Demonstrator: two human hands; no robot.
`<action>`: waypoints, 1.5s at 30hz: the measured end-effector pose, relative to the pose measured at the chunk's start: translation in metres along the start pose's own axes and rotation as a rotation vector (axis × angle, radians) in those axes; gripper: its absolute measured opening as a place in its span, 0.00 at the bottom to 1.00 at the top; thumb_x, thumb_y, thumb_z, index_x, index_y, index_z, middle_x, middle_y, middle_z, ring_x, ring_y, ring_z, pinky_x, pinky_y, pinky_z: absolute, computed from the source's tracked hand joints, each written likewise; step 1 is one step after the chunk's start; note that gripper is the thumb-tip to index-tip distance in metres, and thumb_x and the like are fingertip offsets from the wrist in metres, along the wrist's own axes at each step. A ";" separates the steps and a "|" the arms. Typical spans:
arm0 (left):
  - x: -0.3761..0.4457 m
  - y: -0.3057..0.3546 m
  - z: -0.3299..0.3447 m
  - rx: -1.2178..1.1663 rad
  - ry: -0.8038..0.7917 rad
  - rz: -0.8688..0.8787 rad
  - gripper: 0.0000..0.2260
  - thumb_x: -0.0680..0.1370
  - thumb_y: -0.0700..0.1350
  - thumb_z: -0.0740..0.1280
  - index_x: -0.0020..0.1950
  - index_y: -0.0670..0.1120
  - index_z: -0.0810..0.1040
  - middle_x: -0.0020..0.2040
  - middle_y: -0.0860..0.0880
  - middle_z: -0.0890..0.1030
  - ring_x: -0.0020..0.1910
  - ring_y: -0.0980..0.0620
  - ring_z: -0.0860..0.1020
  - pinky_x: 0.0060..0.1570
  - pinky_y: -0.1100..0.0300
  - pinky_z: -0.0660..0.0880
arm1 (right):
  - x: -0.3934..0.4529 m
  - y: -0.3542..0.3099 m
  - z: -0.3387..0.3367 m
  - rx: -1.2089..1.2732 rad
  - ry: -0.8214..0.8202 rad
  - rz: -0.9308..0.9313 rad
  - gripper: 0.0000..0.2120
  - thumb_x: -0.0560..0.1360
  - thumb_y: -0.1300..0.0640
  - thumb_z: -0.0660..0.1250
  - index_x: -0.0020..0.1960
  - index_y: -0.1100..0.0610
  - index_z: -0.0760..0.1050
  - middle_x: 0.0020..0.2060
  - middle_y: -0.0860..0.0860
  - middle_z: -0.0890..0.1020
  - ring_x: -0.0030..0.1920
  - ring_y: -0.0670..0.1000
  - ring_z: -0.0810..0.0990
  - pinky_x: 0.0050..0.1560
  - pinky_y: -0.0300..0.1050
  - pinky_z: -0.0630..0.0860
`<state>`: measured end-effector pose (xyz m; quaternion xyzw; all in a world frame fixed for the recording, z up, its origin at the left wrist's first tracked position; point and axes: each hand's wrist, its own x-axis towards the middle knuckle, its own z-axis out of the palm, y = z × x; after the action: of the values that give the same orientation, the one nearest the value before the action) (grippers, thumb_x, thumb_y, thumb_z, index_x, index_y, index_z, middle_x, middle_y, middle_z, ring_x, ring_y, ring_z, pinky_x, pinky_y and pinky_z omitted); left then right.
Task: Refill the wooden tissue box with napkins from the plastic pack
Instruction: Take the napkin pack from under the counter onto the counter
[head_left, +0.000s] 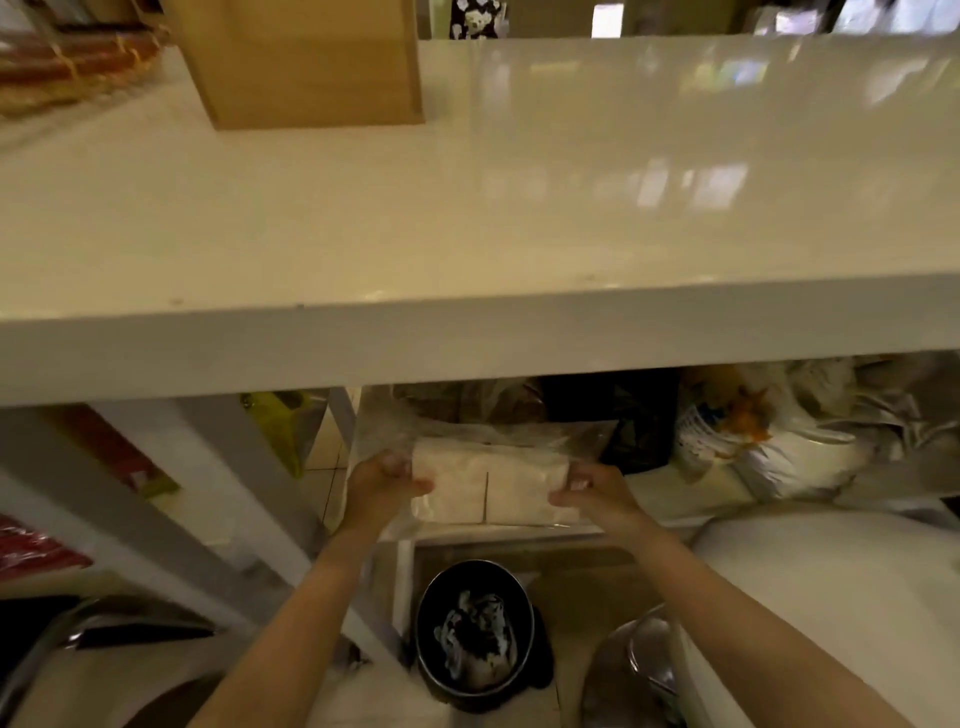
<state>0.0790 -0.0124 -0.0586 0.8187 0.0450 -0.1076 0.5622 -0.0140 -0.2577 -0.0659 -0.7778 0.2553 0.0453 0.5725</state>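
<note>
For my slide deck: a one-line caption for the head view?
Both hands, left hand and right hand, grip the plastic napkin pack below the white counter holding the wooden box.

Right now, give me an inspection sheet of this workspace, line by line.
Surface: white glossy counter, mostly bare.
Job's things: wooden tissue box stands at the counter's far left; plastic pack of napkins is held below the counter edge.
Clutter: bags under the counter; black bin on the floor; wrapped packets at far left.
Grippers: left hand and right hand grip the pack's two ends.
Cables: nothing seen.
Surroundings: blurred room beyond the counter.
</note>
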 end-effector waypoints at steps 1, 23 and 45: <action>-0.011 0.007 -0.004 0.005 -0.021 -0.002 0.13 0.63 0.32 0.76 0.34 0.43 0.73 0.31 0.50 0.73 0.32 0.55 0.73 0.27 0.76 0.69 | -0.009 -0.005 -0.006 0.002 0.016 0.011 0.09 0.67 0.68 0.73 0.34 0.60 0.75 0.31 0.50 0.75 0.34 0.47 0.74 0.27 0.27 0.68; -0.265 0.261 -0.088 0.091 -0.329 0.447 0.18 0.62 0.46 0.77 0.46 0.60 0.75 0.35 0.60 0.82 0.39 0.61 0.81 0.34 0.70 0.75 | -0.298 -0.202 -0.211 -0.266 -0.072 -0.331 0.11 0.67 0.60 0.75 0.49 0.51 0.81 0.47 0.52 0.85 0.48 0.49 0.83 0.52 0.47 0.78; -0.147 0.361 -0.072 -0.172 -0.252 0.238 0.17 0.67 0.46 0.75 0.50 0.39 0.77 0.33 0.45 0.80 0.28 0.50 0.77 0.34 0.58 0.74 | -0.193 -0.305 -0.235 0.063 0.078 -0.276 0.08 0.71 0.60 0.71 0.50 0.58 0.77 0.34 0.51 0.79 0.32 0.48 0.78 0.35 0.42 0.77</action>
<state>0.0156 -0.0704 0.3285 0.7471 -0.1138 -0.1380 0.6402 -0.0965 -0.3401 0.3489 -0.7884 0.1692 -0.0724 0.5871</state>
